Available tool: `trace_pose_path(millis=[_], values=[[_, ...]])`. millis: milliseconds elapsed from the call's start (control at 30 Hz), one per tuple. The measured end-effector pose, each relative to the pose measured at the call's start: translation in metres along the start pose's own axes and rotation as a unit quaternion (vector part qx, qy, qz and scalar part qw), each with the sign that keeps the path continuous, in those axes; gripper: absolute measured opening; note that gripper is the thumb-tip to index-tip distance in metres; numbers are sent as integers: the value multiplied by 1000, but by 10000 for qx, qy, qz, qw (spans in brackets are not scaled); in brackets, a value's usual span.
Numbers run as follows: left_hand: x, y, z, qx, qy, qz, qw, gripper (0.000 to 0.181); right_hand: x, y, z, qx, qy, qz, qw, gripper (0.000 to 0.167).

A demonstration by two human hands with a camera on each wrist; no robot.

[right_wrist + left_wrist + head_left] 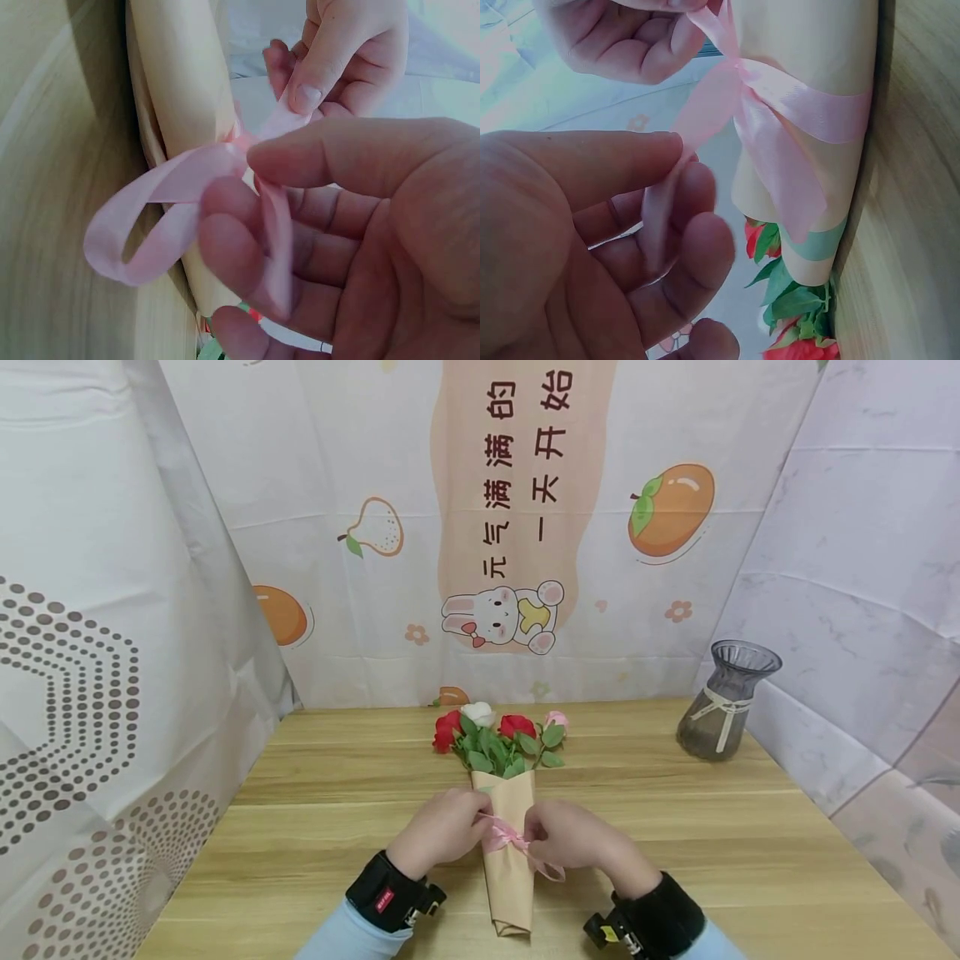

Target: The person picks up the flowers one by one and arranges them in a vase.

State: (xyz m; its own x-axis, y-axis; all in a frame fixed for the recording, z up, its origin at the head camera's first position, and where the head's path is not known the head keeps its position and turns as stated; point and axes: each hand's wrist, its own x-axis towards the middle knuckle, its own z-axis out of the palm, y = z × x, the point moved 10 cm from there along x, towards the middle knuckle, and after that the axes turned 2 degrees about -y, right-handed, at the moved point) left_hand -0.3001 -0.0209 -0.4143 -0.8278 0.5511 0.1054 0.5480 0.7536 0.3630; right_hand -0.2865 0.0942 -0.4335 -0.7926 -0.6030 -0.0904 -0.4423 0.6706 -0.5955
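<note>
A bouquet wrapped in tan paper [512, 889] lies on the table, its blooms pointing away from me. Red, white and pink roses [517, 727] with green leaves show at its top. Around the wrap's middle runs a pink satin ribbon [501, 835], knotted at the front. My left hand [448, 822] pinches one part of the ribbon between thumb and fingers on the left side. On the right, my right hand [572, 837] pinches another part close to the knot. A ribbon loop [112, 251] sticks out beside the right fingers in the right wrist view.
A grey glass vase [716, 722] with a pale bow at its neck stands at the table's back right. The wooden table [360, 760] meets a printed cloth backdrop [360, 618] behind, with further cloth hanging at both sides.
</note>
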Motion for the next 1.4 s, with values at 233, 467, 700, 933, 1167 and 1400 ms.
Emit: trace_pose_path(millis=[233, 467, 700, 933, 1167, 1400], values=[[-2, 4, -5, -142, 5, 59, 9999, 10, 1, -1, -13, -187, 384, -19, 9991, 12], [-2, 4, -1, 45, -33, 74, 10000, 10, 2, 0, -14, -101, 385, -1, 9992, 8], [-1, 2, 4, 219, -39, 45, 9997, 5, 4, 0, -12, -26, 347, -158, 9993, 11], [1, -2, 3, -194, 32, 101, 9998, 11, 6, 1, -15, -77, 516, -183, 9985, 15], [4, -7, 2, -1168, 81, 48, 9931, 12, 4, -1, -23, -128, 883, -300, 9956, 16], [3, -7, -2, -1551, 206, 59, 9877, 22, 2, 1, -26, -1, 937, -254, 9953, 18]])
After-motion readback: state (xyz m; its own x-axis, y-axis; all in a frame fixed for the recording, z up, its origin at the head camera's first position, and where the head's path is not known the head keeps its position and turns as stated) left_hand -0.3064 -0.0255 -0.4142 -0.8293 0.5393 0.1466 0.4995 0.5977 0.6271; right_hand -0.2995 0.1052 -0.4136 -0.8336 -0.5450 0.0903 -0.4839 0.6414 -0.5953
